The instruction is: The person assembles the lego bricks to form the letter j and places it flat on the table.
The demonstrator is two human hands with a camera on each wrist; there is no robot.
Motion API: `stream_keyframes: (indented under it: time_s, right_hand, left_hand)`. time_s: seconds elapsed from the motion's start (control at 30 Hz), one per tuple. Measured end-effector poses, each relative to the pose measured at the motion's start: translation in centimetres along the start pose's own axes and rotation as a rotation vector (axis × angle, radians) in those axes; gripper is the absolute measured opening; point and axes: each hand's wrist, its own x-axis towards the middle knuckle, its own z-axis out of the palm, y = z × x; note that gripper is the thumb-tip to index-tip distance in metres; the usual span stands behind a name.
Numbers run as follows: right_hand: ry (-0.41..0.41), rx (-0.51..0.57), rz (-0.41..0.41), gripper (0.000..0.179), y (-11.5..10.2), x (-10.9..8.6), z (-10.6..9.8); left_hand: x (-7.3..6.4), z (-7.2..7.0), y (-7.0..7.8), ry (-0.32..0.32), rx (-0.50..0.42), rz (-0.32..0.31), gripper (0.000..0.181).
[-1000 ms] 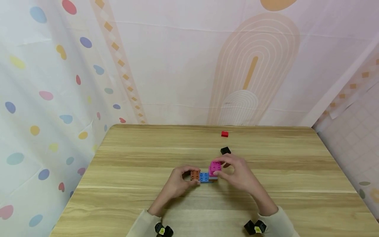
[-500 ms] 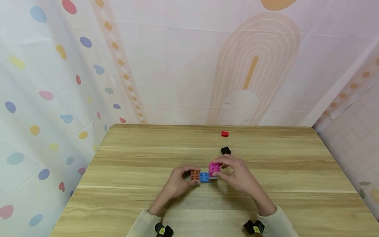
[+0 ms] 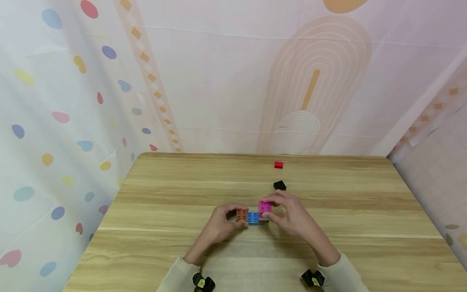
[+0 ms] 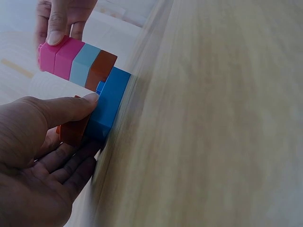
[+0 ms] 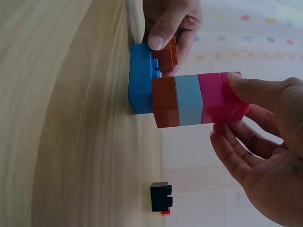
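Observation:
A long blue brick (image 3: 253, 217) lies on the table, a brown brick (image 3: 242, 215) on its left end. My left hand (image 3: 220, 224) grips this end, its thumb reaching the blue brick in the left wrist view. A column rises from the right end: a second brown brick (image 5: 164, 102), a light blue brick (image 5: 188, 100), a pink brick (image 5: 211, 98) and another pink brick (image 5: 235, 97) on top. The two pink bricks touch and line up. My right hand (image 3: 292, 213) pinches the top pink brick between thumb and fingers.
Behind my right hand stands a black brick (image 3: 279, 185). Farther back, near the table's (image 3: 175, 243) rear edge, lies a small red brick (image 3: 279, 165). A patterned curtain (image 3: 219, 81) hangs behind the table. Each wrist wears a black device.
The top pink brick has come slightly down and left with my right hand, into line with the pink one below. The left hand keeps its grip. The head view has shifted slightly.

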Motion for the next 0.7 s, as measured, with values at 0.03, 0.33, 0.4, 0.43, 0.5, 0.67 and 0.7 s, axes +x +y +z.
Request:
stream_keyframes:
  time_s: [0.03, 0.33, 0.4, 0.43, 0.5, 0.67, 0.7]
  right_hand:
    - [0.005, 0.004, -0.01, 0.031, 0.0, 0.0, 0.0]
    - [-0.039, 0.023, -0.006, 0.032, -0.1, 0.4, 0.4]
    - [-0.059, 0.029, 0.027, 0.032, -0.1, 0.5, 0.2]
    - [-0.069, 0.038, 0.042, 0.031, -0.1, 0.5, 0.1]
    - [-0.078, 0.055, 0.065, 0.029, 0.0, 0.5, -0.2]
    - [-0.057, 0.095, 0.051, 0.031, 0.4, 0.6, -0.7]
    - [-0.053, 0.102, 0.047, 0.033, 0.6, 0.6, -0.7]
  left_hand:
    - [0.0, 0.0, 0.0, 0.0, 0.002, 0.0, 0.036]
    - [-0.4, -0.7, -0.2, 0.018, 0.001, 0.009, 0.037]
    - [-0.4, -0.7, -0.3, 0.009, -0.013, 0.011, 0.037]
    - [-0.4, -0.6, -0.2, 0.004, -0.02, 0.012, 0.037]
    - [-0.4, -0.5, -0.2, -0.002, -0.03, 0.012, 0.037]
    - [-0.2, -0.2, -0.1, -0.001, -0.024, 0.01, 0.036]
    - [-0.2, -0.2, 0.0, 0.0, -0.02, 0.011, 0.036]
